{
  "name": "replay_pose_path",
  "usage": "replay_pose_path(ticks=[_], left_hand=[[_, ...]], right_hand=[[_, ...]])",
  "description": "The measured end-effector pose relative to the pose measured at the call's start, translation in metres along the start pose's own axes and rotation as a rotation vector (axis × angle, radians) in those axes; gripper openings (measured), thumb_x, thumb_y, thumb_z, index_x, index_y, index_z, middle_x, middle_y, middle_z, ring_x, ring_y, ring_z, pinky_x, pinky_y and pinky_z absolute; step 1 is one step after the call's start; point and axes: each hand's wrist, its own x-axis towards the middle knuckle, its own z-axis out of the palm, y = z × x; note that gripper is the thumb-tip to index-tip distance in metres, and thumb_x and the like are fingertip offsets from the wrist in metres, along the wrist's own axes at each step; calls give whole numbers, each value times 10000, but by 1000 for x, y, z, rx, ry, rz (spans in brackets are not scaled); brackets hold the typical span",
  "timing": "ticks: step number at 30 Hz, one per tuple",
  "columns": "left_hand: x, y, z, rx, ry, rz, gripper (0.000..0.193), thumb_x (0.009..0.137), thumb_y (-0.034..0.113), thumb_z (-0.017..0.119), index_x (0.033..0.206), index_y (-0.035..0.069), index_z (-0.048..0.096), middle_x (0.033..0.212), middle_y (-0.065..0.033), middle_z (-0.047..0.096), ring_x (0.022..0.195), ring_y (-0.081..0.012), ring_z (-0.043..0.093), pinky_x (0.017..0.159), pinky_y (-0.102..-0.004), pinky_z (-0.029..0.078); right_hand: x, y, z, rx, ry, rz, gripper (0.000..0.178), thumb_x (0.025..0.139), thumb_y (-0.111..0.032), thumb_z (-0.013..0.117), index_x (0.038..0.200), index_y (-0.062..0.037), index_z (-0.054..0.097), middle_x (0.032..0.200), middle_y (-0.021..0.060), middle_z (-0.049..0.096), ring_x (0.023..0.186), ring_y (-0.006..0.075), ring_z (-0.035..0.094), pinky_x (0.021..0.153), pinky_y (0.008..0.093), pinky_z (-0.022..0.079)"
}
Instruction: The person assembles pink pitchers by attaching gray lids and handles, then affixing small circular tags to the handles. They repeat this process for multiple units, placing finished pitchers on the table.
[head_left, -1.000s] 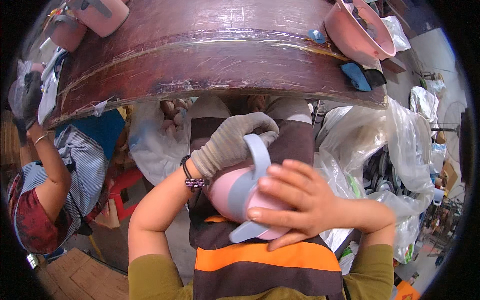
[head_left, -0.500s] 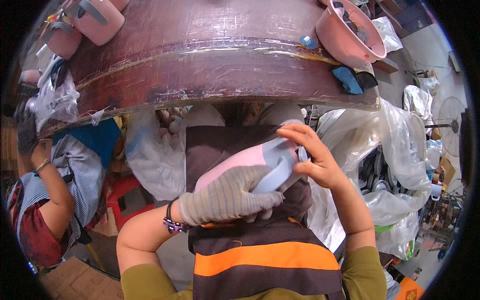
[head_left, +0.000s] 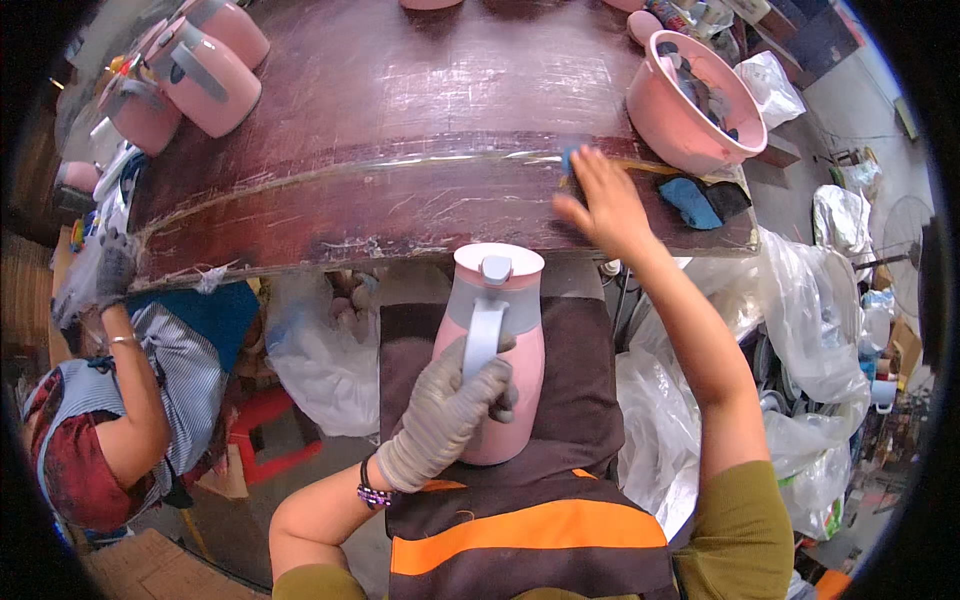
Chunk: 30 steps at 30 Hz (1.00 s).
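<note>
A pink and grey thermos jug (head_left: 520, 375) stands upright on my lap, its light-blue handle (head_left: 484, 335) toward me and its pink rim at the top. My left hand (head_left: 450, 410), in a grey knitted glove, is wrapped round that handle. Over the near right part of the table my bare right hand (head_left: 608, 205) is stretched out, thumb apart from the fingers and slightly blurred. At its fingertips a small blue piece (head_left: 570, 160) lies on the tabletop; whether they touch cannot be told.
The worn dark red table (head_left: 400, 150) spans the front. A pink basin (head_left: 690, 145) with small parts stands at its right, beside a blue cloth (head_left: 690, 203). Several pink jugs (head_left: 205, 85) stand at left. A co-worker's gloved hand (head_left: 117, 262) is at the left edge; plastic bags (head_left: 800, 340) hang right.
The jug has turned from lying slanted across my lap to upright, with my left hand now on its handle. My right hand has left the jug's top and reached forward over the table.
</note>
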Motion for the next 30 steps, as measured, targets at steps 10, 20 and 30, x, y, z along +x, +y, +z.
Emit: replay_pose_path(ticks=[10, 20, 30], left_hand=[[16, -18, -25, 119, 82, 11, 356, 949, 273, 582, 1193, 16, 567, 888, -60, 639, 799, -140, 623, 736, -226, 495], [21, -8, -29, 776, 124, 456, 170, 893, 166, 643, 981, 28, 599, 833, -55, 597, 692, -118, 563, 606, -265, 457], [16, -2, -9, 277, 205, 190, 167, 945, 207, 588, 990, 47, 574, 767, 14, 580, 600, -35, 536, 529, -178, 437]], right_hand=[[-118, -72, -53, 1036, 144, 456, 235, 918, -105, 576, 1130, -29, 641, 976, 68, 687, 841, 148, 630, 727, 267, 491], [-137, -146, -91, 1082, -35, 461, 238, 972, -163, 521, 1110, 3, 622, 907, 98, 688, 797, 138, 655, 703, 279, 513], [-142, -122, -82, 1595, 242, 689, 190, 934, -164, 592, 914, 21, 633, 929, 95, 663, 856, 174, 648, 790, 298, 518]])
